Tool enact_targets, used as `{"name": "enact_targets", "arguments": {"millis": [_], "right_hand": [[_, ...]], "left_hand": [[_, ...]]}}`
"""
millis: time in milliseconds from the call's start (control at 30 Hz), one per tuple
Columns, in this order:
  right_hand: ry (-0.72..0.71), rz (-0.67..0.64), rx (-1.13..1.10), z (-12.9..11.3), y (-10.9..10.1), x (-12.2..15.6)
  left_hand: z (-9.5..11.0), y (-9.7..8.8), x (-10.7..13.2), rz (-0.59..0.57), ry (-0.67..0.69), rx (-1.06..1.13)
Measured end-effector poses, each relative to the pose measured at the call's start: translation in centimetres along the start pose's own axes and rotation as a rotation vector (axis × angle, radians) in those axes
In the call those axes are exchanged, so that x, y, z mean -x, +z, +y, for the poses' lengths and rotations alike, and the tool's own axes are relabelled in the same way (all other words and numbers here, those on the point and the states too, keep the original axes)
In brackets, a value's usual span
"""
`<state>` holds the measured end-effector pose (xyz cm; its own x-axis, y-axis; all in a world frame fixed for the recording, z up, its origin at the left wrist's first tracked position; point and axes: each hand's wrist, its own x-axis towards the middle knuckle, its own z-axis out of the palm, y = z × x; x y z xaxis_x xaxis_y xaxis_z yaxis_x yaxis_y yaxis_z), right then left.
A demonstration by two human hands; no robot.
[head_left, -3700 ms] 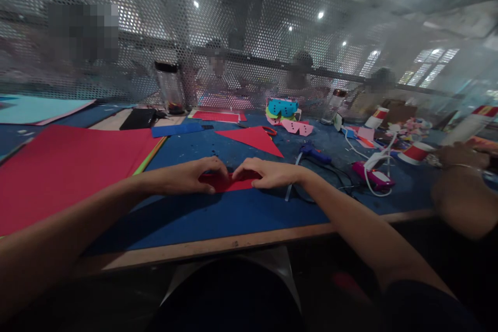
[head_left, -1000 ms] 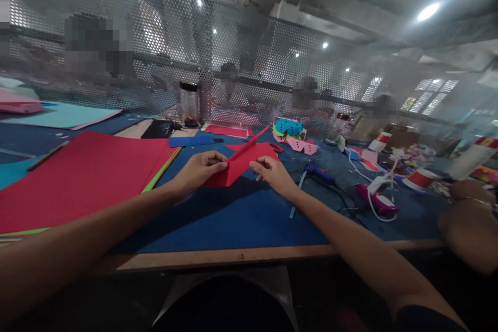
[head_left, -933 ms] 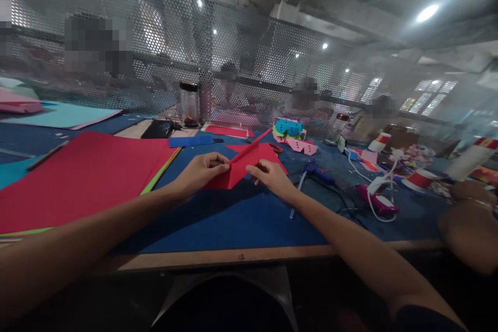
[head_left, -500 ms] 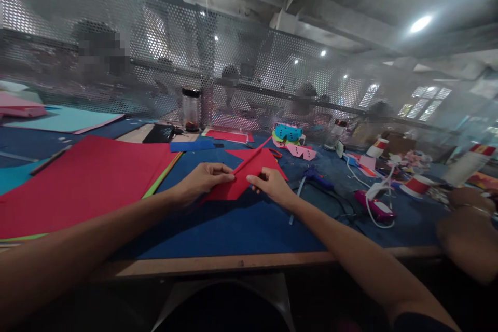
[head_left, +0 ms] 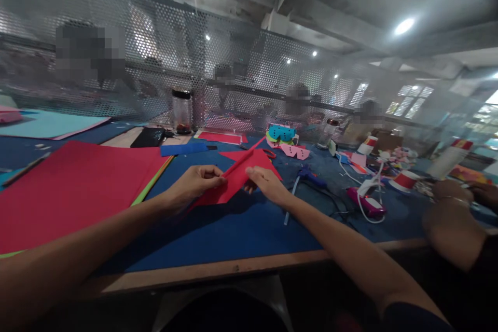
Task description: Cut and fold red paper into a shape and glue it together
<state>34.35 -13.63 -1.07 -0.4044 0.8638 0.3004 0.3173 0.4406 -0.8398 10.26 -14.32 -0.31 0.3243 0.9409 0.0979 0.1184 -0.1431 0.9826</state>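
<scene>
Both hands hold a piece of red paper (head_left: 229,189) above the blue tabletop, its upper left edge rolled or folded into a narrow strip. My left hand (head_left: 200,182) pinches that edge at its lower left, thumb on top. On the right side my right hand (head_left: 264,182) grips the sheet between thumb and fingers; some fingers are behind it. Just beyond lie more red paper pieces and red-handled scissors (head_left: 270,153), partly covered. To the left lies a stack of large red sheets (head_left: 78,187) with green and yellow edges beneath.
A blue glue gun (head_left: 315,178) with a cable and a magenta device (head_left: 365,202) lie at right. Cut-out paper masks (head_left: 280,134), a jar (head_left: 182,111) and a black phone (head_left: 148,137) stand or lie farther back. Another person's arm (head_left: 451,223) rests at far right.
My right thumb and fingers have shifted slightly up along the paper, and the paper has tilted a little. The whole view has swung slightly to the right.
</scene>
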Motion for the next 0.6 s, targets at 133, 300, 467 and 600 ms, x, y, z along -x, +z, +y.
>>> {"name": "enact_targets", "arguments": {"millis": [133, 300, 467, 600], "right_hand": [[-0.057, 0.112, 0.504, 0.5, -2.6, -1.8], [0.167, -0.022, 0.934, 2.4, -4.0, -4.0], [0.14, -0.126, 0.974, 2.8, -1.9, -3.6], [0.044, -0.215, 0.944, 2.0, -0.9, -3.6]], "left_hand": [[-0.1, -0.9, -0.3, 0.102, 0.011, 0.024], [0.4, -1.4, -0.3, 0.193, 0.042, 0.006], [0.4, -1.3, -0.3, 0.213, 0.017, 0.004], [0.1, -1.1, -0.3, 0.209, -0.007, 0.057]]}}
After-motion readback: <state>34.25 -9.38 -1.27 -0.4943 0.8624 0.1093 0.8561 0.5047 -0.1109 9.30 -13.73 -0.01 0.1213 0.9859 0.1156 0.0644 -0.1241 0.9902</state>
